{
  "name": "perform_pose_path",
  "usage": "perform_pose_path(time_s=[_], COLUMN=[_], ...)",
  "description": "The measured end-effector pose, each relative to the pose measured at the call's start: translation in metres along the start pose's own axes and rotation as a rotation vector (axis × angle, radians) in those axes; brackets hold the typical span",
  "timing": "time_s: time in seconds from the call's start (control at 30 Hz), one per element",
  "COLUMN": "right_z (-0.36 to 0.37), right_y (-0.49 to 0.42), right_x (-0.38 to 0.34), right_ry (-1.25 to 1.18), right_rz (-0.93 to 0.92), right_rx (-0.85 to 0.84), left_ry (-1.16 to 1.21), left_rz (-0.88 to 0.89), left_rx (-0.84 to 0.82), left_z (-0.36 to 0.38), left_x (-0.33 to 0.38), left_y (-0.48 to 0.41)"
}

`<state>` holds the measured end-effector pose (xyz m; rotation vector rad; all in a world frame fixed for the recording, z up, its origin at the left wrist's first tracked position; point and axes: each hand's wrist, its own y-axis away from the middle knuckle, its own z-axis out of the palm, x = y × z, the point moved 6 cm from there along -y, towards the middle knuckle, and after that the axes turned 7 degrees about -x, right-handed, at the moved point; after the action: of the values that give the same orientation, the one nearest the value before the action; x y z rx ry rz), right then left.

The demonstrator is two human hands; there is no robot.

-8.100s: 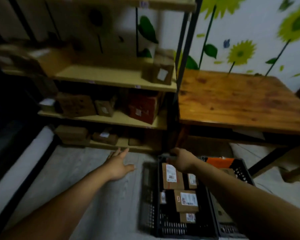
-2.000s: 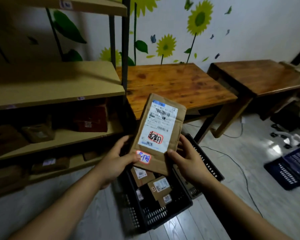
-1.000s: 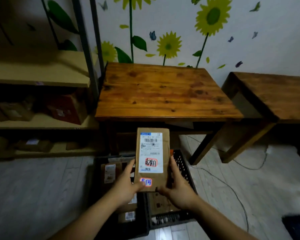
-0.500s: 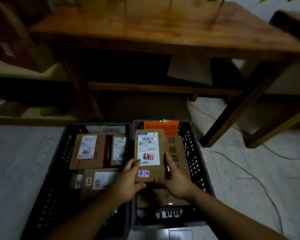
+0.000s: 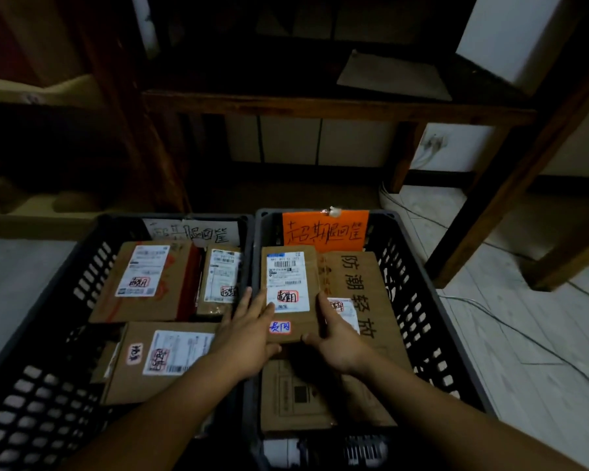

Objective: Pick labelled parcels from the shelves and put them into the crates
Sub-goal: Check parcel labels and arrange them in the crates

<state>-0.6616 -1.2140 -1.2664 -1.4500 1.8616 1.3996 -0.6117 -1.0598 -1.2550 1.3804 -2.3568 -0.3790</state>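
The parcel (image 5: 288,283), flat and brown with a white shipping label and red-ringed marks, sits low inside the right crate (image 5: 419,283), over a larger box (image 5: 364,277) printed with big characters. In this dim light I cannot tell whether it already rests on that box. The left hand (image 5: 249,334) grips its left edge, fingers (image 5: 247,295) laid along the side and thumb at the near edge. The right hand (image 5: 340,345) pinches the right edge likewise. An orange sign (image 5: 325,231) hangs on the crate's far wall. The left crate (image 5: 82,277) stands just beside it and holds labelled parcels (image 5: 147,280) and a white sign (image 5: 191,232). Both crates stand on the floor (image 5: 524,334).
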Motion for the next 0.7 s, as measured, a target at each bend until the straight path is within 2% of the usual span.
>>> perform_pose_path(time_s=[0.23,0.4,0.57,0.7], right_z=[-0.011,-0.042,-0.077,-0.094], right_y=[-0.044,-0.027,0.029,0.084], right_x=[-0.013,-0.059,-0.162,-0.279], right_ry=[0.079,0.331,0.473,0.541], right_rz=[-0.018,0.149,0.145,0.119], right_rx=[0.038,0.051,-0.101,-0.214], left_ry=[-0.038,0.098,0.117,0.194], left_rz=[-0.126,-0.181,-0.276,-0.310], left_rx=[-0.056,-0.106,-0.139,-0.161], left_z=[-0.026,-0.081,-0.185,-0.286], left_x=[-0.006,-0.024,-0.053,-0.056], left_y=[-0.035,-0.019,0.053,0.132])
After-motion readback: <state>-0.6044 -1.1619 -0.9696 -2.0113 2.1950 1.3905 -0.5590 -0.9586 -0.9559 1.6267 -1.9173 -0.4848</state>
